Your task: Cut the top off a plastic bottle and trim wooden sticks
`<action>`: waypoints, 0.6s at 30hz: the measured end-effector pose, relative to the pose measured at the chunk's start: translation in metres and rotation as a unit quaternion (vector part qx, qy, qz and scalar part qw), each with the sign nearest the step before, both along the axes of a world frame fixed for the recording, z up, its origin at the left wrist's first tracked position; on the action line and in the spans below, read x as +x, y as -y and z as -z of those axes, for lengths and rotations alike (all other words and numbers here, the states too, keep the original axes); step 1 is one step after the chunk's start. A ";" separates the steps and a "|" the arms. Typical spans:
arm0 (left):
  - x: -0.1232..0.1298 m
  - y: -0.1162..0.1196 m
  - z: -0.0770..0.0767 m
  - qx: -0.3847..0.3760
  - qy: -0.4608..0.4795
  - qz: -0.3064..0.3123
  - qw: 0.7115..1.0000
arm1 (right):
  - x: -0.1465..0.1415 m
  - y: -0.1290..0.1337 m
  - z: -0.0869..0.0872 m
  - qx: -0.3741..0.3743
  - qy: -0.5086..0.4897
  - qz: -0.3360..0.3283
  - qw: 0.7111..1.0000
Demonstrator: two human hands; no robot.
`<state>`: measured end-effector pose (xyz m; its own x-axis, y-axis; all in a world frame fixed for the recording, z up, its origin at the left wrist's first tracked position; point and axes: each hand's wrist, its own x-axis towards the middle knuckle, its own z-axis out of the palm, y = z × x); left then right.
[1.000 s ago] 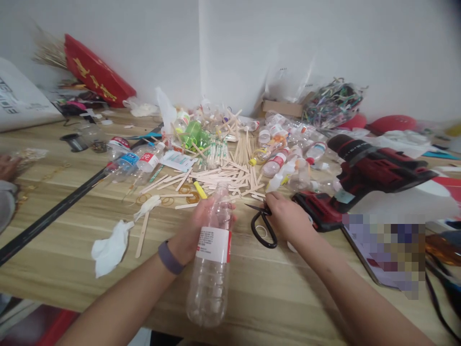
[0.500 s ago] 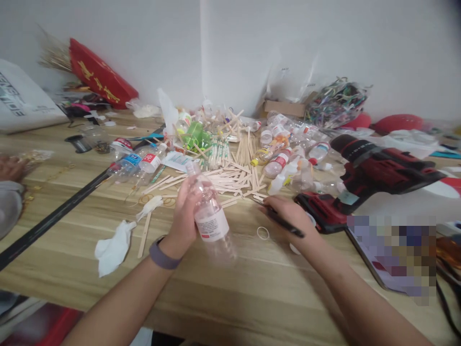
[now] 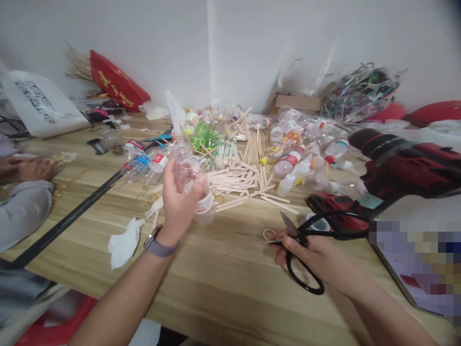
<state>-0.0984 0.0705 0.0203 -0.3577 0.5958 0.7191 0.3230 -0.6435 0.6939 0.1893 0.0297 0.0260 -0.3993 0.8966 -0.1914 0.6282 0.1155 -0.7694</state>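
Observation:
My left hand (image 3: 180, 202) is wrapped round a clear plastic bottle (image 3: 204, 206) with a white and red label, its neck tilted up and away from me. In my right hand (image 3: 306, 250) are black-handled scissors (image 3: 302, 235), gripped near the pivot with the blades spread apart. A thin white ring (image 3: 268, 234) lies close to the fingertips of that hand. Beyond both hands, flat wooden sticks (image 3: 237, 180) are heaped on the wooden table (image 3: 230, 278).
A red and black power drill (image 3: 399, 163) stands at right, beside a pile of plastic bottles (image 3: 288, 158). A black bar (image 3: 72, 218) and crumpled tissue (image 3: 124, 242) lie at left. Another person's hand (image 3: 38, 168) rests at far left.
My left hand has turned the bottle and moved it slightly left and up. The scissors have come up off the table in my right hand and now show open blades. The view has shifted a little.

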 end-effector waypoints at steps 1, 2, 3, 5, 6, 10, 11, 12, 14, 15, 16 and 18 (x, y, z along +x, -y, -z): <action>0.003 -0.004 -0.002 -0.005 -0.013 0.004 1.000 | 0.000 0.000 0.002 0.000 -0.011 0.007 1.000; 0.006 -0.009 -0.004 -0.007 -0.025 0.007 1.000 | -0.001 0.000 0.005 0.003 -0.023 0.014 1.000; 0.010 -0.015 -0.007 -0.007 -0.035 0.010 0.999 | -0.002 0.000 0.007 0.007 -0.034 0.019 0.999; 0.019 -0.027 -0.011 -0.001 -0.042 0.013 0.999 | -0.003 0.001 0.010 0.008 -0.045 0.016 0.999; 0.024 -0.033 -0.012 -0.001 -0.042 0.017 0.999 | -0.003 0.001 0.012 0.004 -0.043 0.009 0.999; 0.041 -0.055 -0.011 -0.035 -0.043 0.039 0.998 | 0.000 0.004 0.016 -0.018 -0.024 -0.008 1.000; 0.045 -0.059 -0.009 -0.054 -0.041 0.043 0.997 | 0.001 0.005 0.016 -0.014 -0.025 -0.008 1.000; 0.047 -0.063 -0.007 -0.077 -0.039 0.043 0.995 | 0.001 0.006 0.017 -0.009 -0.026 -0.009 1.000; 0.051 -0.068 -0.001 -0.121 -0.046 0.029 0.991 | 0.001 0.006 0.017 -0.006 -0.037 -0.014 0.999; 0.051 -0.069 0.002 -0.139 -0.057 0.014 0.989 | 0.001 0.007 0.017 -0.011 -0.045 -0.016 0.999; 0.052 -0.070 0.006 -0.155 -0.072 -0.004 0.985 | 0.001 0.007 0.016 -0.018 -0.053 -0.018 0.998; 0.052 -0.070 0.013 -0.180 -0.107 -0.036 0.977 | -0.001 0.008 0.016 -0.030 -0.064 -0.020 0.997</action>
